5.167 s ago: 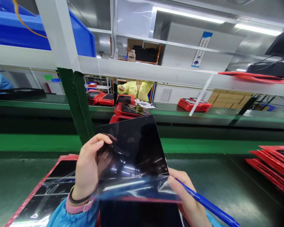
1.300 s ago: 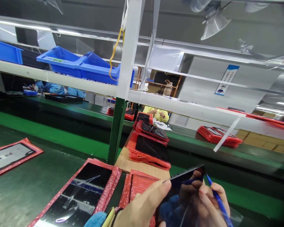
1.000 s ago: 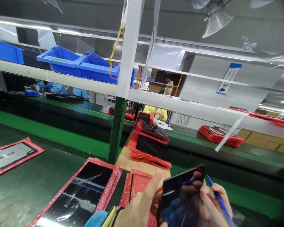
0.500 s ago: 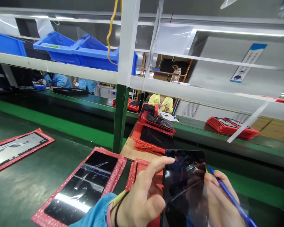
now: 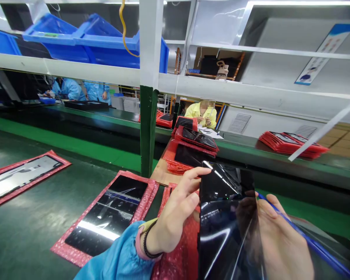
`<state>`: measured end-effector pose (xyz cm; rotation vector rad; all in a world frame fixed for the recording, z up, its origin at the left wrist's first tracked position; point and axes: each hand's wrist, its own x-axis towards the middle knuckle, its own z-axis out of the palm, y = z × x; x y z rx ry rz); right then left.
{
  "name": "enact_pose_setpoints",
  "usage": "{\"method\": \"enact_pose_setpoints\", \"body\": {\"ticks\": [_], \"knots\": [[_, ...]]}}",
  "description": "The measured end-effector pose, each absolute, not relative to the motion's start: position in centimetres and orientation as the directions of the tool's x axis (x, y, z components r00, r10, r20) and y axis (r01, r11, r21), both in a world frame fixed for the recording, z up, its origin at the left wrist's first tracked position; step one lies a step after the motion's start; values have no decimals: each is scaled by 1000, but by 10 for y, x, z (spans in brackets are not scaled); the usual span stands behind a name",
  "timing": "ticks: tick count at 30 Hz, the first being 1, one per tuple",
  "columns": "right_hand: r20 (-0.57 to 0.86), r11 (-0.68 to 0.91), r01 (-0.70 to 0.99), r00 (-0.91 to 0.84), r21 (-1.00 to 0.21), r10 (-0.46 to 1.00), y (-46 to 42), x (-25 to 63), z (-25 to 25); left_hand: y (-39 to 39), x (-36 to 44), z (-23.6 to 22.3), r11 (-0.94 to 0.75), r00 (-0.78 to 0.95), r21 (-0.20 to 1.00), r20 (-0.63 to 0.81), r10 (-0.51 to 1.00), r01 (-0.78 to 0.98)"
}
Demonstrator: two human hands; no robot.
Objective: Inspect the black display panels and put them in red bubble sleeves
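Observation:
A glossy black glass panel (image 5: 224, 217) stands tilted up in front of me, with clear film lying over its lower right. My left hand (image 5: 176, 212) grips the panel's left edge, index finger at the top corner. My right hand (image 5: 280, 241) supports the right edge and also holds a blue pen (image 5: 309, 243) that points down to the right. Under the panel a red bubble-wrap pouch (image 5: 181, 256) lies on the belt.
A black panel on a red pouch (image 5: 111, 214) lies to my left, another one (image 5: 20, 181) farther left. Stacks of red pouches with panels (image 5: 192, 147) sit behind a green post (image 5: 147, 128); another stack (image 5: 291, 142) is at right. A person in yellow (image 5: 201, 112) works opposite.
The view has tipped down since a second ago. The panel has risen higher in front of me, with my left fingers now at its top left corner. Both hands keep their hold.

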<state>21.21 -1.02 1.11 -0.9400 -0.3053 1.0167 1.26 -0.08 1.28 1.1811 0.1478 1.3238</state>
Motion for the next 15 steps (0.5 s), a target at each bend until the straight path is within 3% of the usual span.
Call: {"method": "enact_pose_setpoints", "body": {"ticks": [2, 15], "knots": [[-226, 166, -611, 512, -774, 829, -8, 215, 11, 0, 12, 15, -179, 334, 743, 485, 808, -645], [-1, 233, -580, 373, -781, 928, -8, 229, 2, 9, 17, 15, -189, 262, 757, 432, 863, -626]]}}
